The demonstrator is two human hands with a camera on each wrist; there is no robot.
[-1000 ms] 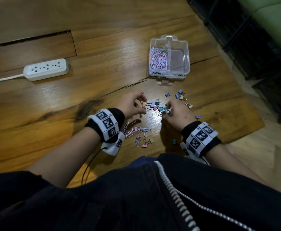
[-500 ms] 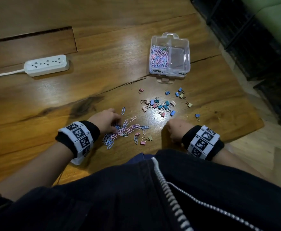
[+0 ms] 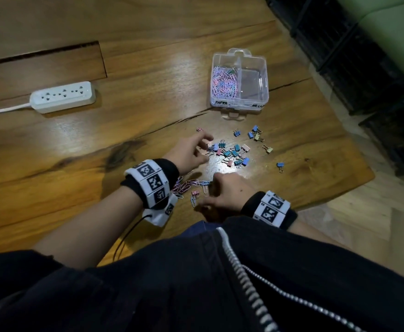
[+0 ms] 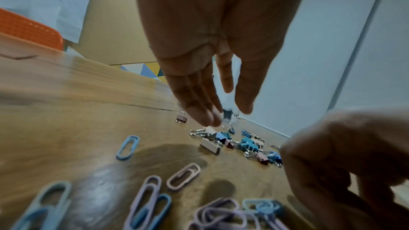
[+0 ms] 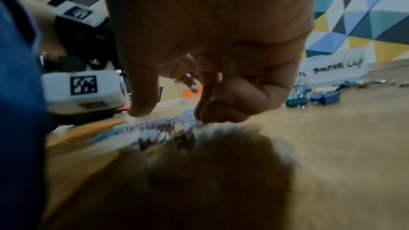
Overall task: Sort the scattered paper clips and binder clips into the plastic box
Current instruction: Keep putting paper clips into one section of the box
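Observation:
A clear plastic box point(image 3: 266, 77) stands open at the far side of the table, with pastel paper clips point(image 3: 223, 80) in its left compartment. Coloured binder clips point(image 3: 234, 152) lie scattered before it. My left hand point(image 3: 207, 149) hovers at the left end of that cluster, fingers straight and holding nothing point(image 4: 228, 113). Nearer me lies a loose heap of paper clips point(image 3: 191, 184), also seen in the left wrist view point(image 4: 150, 198). My right hand point(image 3: 205, 194) is low over them, fingers curled point(image 5: 175, 114). I see nothing in it; that view is blurred.
A white power strip point(image 3: 63, 97) lies far left, its cord running off the table. One pink binder clip point(image 3: 199, 129) sits apart beyond my left hand. The table's right edge drops away near dark crates point(image 3: 363, 56). My dark jacket covers the near edge.
My left hand has left the paper clip heap and moved forward to the binder clips. My right hand has come from the near table edge to the paper clips.

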